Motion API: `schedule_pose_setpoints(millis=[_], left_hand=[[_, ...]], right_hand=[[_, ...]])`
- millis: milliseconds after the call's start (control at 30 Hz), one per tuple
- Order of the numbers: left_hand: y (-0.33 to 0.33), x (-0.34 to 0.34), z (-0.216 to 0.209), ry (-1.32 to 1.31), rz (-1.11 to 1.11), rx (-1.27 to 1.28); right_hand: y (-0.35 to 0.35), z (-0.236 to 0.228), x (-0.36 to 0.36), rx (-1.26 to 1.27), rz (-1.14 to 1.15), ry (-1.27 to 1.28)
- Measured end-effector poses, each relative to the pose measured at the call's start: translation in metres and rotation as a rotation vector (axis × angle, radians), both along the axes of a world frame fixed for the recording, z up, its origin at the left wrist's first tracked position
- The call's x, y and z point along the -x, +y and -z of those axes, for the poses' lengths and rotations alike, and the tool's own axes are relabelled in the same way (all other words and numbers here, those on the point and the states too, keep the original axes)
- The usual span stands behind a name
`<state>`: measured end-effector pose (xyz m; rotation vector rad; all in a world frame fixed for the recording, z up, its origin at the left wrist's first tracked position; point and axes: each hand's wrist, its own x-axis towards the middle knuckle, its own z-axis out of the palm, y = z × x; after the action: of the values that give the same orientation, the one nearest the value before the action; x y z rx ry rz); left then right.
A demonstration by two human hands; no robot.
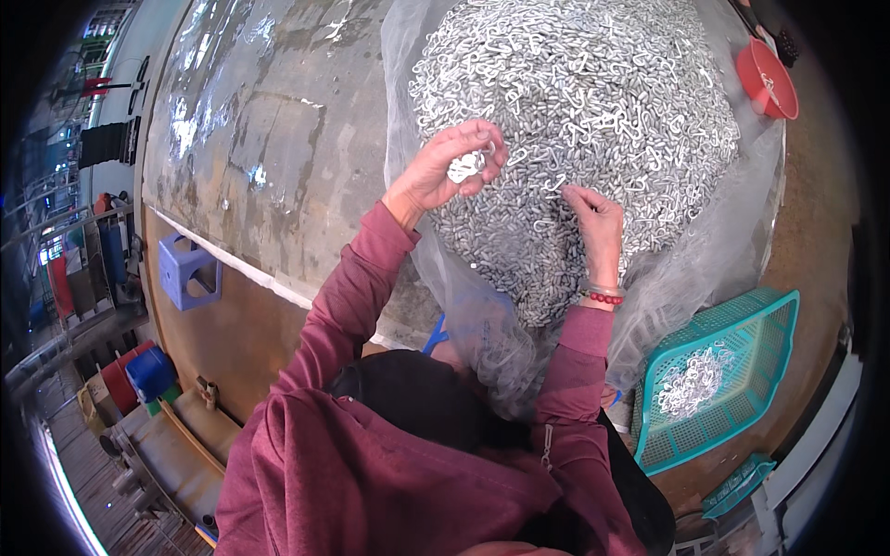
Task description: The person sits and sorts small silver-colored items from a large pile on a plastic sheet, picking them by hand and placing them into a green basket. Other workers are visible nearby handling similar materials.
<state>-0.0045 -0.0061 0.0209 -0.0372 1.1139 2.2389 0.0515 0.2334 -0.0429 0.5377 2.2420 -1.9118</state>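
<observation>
A big heap of small grey, bullet-shaped metal pieces (pixel 519 246) mixed with pale, bent hook-shaped pieces (pixel 640 120) lies in front of me on a sheer mesh sheet (pixel 686 246). Over the heap's left edge, my left hand (pixel 454 165) curls around a cluster of the pale hook pieces (pixel 466 166). My right hand (pixel 593 221) is above the middle of the heap, with thumb and forefinger pinched together. At those fingertips shows a pale hook piece (pixel 559 183), which seems to be in the pinch.
A green plastic basket (pixel 714 445) at my right holds a pile of pale hook pieces (pixel 693 380). A red bowl (pixel 768 82) stands at the far right. On the left are a wet concrete floor (pixel 269 120), a blue-violet plastic stool (pixel 188 271) and a blue container (pixel 149 373).
</observation>
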Motion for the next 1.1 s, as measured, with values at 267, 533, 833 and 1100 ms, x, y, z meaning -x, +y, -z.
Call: schedule_pose_setpoints(millis=[267, 533, 833, 1100], left_hand=[[0.051, -0.015, 0.063, 0.905, 0.422, 1.155], [0.041, -0.007, 0.052, 0.824, 0.26, 1.02], [0.03, -0.005, 0.014, -0.027, 0.246, -0.13], [0.032, -0.008, 0.022, 0.102, 0.261, 0.185]], right_hand=[[0.009, -0.004, -0.005, 0.446, 0.116, -0.2], [0.016, -0.022, -0.009, 0.45, 0.217, -0.158], [-0.003, 0.051, 0.0, -0.295, -0.101, 0.162], [-0.007, 0.016, 0.001, 0.2, -0.045, -0.14]])
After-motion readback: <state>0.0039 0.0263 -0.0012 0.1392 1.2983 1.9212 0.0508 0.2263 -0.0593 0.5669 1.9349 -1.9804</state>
